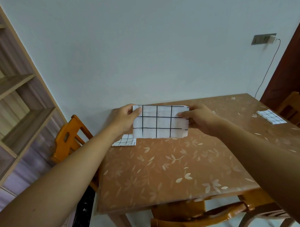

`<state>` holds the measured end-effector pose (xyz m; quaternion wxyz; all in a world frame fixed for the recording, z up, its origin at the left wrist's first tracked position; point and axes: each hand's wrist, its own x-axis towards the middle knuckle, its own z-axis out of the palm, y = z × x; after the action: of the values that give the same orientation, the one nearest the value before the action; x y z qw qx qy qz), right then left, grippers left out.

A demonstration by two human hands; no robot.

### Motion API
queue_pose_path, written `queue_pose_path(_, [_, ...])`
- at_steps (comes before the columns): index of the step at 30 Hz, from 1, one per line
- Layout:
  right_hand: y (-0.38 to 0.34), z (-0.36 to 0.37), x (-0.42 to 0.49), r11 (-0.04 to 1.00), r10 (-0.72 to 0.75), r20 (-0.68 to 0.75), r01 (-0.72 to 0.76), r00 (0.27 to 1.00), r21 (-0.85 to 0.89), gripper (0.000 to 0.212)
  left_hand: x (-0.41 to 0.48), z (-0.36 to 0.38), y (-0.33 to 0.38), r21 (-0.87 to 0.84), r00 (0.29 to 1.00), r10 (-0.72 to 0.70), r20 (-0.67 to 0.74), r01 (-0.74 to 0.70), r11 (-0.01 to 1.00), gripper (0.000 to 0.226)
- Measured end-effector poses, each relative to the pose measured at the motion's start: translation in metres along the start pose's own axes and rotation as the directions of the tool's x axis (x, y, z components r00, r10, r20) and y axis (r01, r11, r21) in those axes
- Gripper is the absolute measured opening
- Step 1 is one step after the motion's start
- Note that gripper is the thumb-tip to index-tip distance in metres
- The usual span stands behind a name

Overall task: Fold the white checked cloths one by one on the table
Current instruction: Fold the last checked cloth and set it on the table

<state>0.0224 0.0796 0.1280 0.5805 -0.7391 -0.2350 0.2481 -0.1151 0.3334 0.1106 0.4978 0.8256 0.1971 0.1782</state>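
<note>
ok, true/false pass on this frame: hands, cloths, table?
1. The left hand and right hand both pinch the held cloth. True.
2. The held cloth lies flat on the table, untouched. False: it is held upright between the hands.
3. A second cloth lies on the table by the left forearm. True.
4. The table's right side carries no cloth. False: a third cloth lies near its right edge.

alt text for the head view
The left hand and right hand hold a folded white checked cloth up over a brown leaf-patterned table. A second cloth lies at its left, a third cloth far right.
</note>
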Motion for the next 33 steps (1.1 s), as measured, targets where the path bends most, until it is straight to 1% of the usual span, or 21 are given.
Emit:
queue_pose_path(3, [-0.001, 0.0, -0.001, 0.985, 0.056, 0.064, -0.066, 0.996, 0.158, 0.024, -0.001, 0.001, 0.0, -0.054, 0.997, 0.006, -0.075, -0.01, 0.999, 0.046])
queue_pose_path(4, [-0.001, 0.001, -0.001, 0.978, 0.062, 0.072, -0.075, 0.995, 0.194, 0.025, -0.004, 0.003, 0.004, -0.089, 0.994, 0.009, -0.11, -0.019, 0.996, 0.045])
queue_pose_path(6, [0.0, 0.004, 0.0, 0.964, 0.066, 0.086, -0.086, 0.994, 0.253, 0.028, -0.009, 0.008, 0.015, -0.13, 0.982, 0.023, -0.189, -0.049, 0.99, 0.033])
queue_pose_path(8, [-0.001, 0.007, 0.001, 0.95, 0.063, 0.081, -0.085, 0.995, 0.302, 0.029, -0.009, 0.01, 0.019, -0.073, 0.968, 0.07, -0.242, -0.09, 0.993, 0.03])
queue_pose_path(12, [-0.005, 0.013, 0.002, 0.936, 0.028, 0.055, -0.046, 0.998, 0.349, 0.027, -0.012, 0.011, 0.019, 0.114, 0.941, 0.187, -0.282, -0.16, 0.98, 0.029])
queue_pose_path(15, [-0.009, 0.017, 0.003, 0.968, 0.001, -0.008, 0.001, 1.0, 0.251, 0.022, -0.011, 0.009, 0.016, 0.169, 0.926, 0.247, -0.286, -0.205, 0.964, 0.03])
queue_pose_path(16, [-0.011, 0.017, 0.003, 0.981, -0.011, -0.023, 0.015, 1.0, 0.191, 0.022, -0.01, 0.007, 0.015, 0.204, 0.921, 0.29, -0.261, -0.241, 0.949, 0.029])
queue_pose_path(18, [-0.017, 0.012, 0.005, 0.998, -0.041, -0.018, 0.042, 0.999, 0.041, 0.034, -0.011, 0.003, 0.013, 0.326, 0.902, 0.404, -0.153, -0.34, 0.882, 0.029])
queue_pose_path(20, [-0.024, 0.009, 0.006, 0.981, -0.064, 0.07, 0.075, 0.996, -0.177, 0.045, -0.011, 0.001, 0.012, 0.447, 0.885, 0.465, -0.023, -0.407, 0.797, 0.032])
queue_pose_path(21, [-0.029, 0.011, 0.006, 0.954, -0.068, 0.155, 0.11, 0.986, -0.279, 0.045, -0.011, 0.003, 0.013, 0.49, 0.88, 0.475, 0.016, -0.421, 0.763, 0.034])
queue_pose_path(22, [-0.034, 0.015, 0.005, 0.926, -0.07, 0.261, 0.16, 0.963, -0.343, 0.039, -0.011, 0.005, 0.016, 0.515, 0.874, 0.483, 0.041, -0.433, 0.74, 0.034])
queue_pose_path(23, [-0.038, 0.022, 0.004, 0.907, -0.074, 0.359, 0.213, 0.93, -0.364, 0.032, -0.011, 0.008, 0.018, 0.517, 0.866, 0.496, 0.061, -0.452, 0.727, 0.032])
queue_pose_path(24, [-0.041, 0.03, 0.002, 0.896, -0.084, 0.426, 0.256, 0.901, -0.364, 0.027, -0.013, 0.011, 0.021, 0.497, 0.852, 0.518, 0.08, -0.485, 0.72, 0.028])
queue_pose_path(25, [-0.043, 0.037, 0.001, 0.887, -0.1, 0.458, 0.287, 0.883, -0.36, 0.023, -0.014, 0.012, 0.023, 0.471, 0.836, 0.54, 0.095, -0.516, 0.716, 0.024])
queue_pose_path(27, [-0.042, 0.045, 0.003, 0.875, -0.121, 0.461, 0.314, 0.879, -0.368, 0.018, -0.016, 0.013, 0.026, 0.442, 0.821, 0.56, 0.111, -0.546, 0.712, 0.022])
queue_pose_path(29, [-0.034, 0.042, 0.007, 0.875, -0.078, 0.439, 0.273, 0.895, -0.399, 0.017, -0.014, 0.009, 0.026, 0.449, 0.836, 0.541, 0.093, -0.52, 0.726, 0.025])
queue_pose_path(31, [-0.024, 0.034, 0.01, 0.899, 0.005, 0.43, 0.185, 0.903, -0.398, 0.019, -0.008, 0.002, 0.024, 0.469, 0.857, 0.514, 0.039, -0.47, 0.748, 0.031])
queue_pose_path(33, [-0.015, 0.022, 0.013, 0.922, 0.083, 0.412, 0.086, 0.907, -0.377, 0.023, -0.002, -0.005, 0.021, 0.415, 0.859, 0.511, -0.019, -0.459, 0.786, 0.032])
